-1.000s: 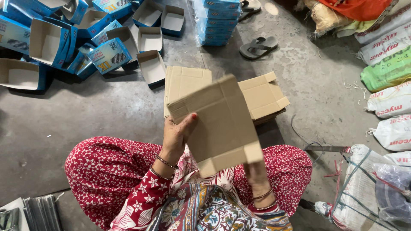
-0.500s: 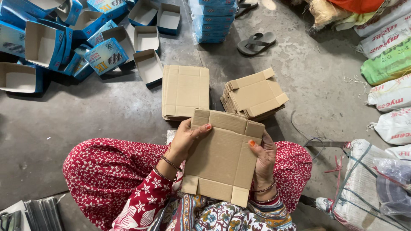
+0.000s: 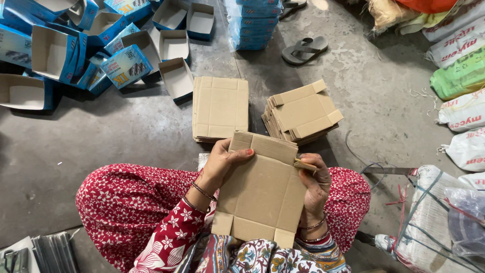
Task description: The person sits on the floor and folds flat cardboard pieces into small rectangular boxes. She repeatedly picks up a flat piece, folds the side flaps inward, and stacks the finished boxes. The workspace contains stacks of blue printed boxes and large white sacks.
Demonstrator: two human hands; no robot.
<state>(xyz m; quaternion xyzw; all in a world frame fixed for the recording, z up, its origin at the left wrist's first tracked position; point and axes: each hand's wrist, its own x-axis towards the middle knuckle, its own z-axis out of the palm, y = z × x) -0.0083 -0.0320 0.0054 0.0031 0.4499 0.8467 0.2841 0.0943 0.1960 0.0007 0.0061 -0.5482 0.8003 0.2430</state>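
A flat brown cardboard blank (image 3: 260,194) with small corner flaps rests over my lap, its far edge folded up. My left hand (image 3: 222,162) grips its upper left corner, thumb across the folded edge. My right hand (image 3: 314,187) holds the right edge and bends a small side flap. Just beyond on the concrete floor lie two stacks of the same blanks: a squared stack (image 3: 220,107) on the left and a skewed stack (image 3: 302,112) on the right.
Folded blue-and-white boxes (image 3: 121,64) lie heaped at the far left, some open. A blue wrapped bundle (image 3: 251,24) and a grey sandal (image 3: 304,49) sit at the back. Filled sacks (image 3: 462,76) line the right; a strapped plastic bundle (image 3: 434,212) sits near my right knee.
The blank came down from held up in the air to flat over my lap. My right hand took its right edge and both hands began bending the far edge and side flap.
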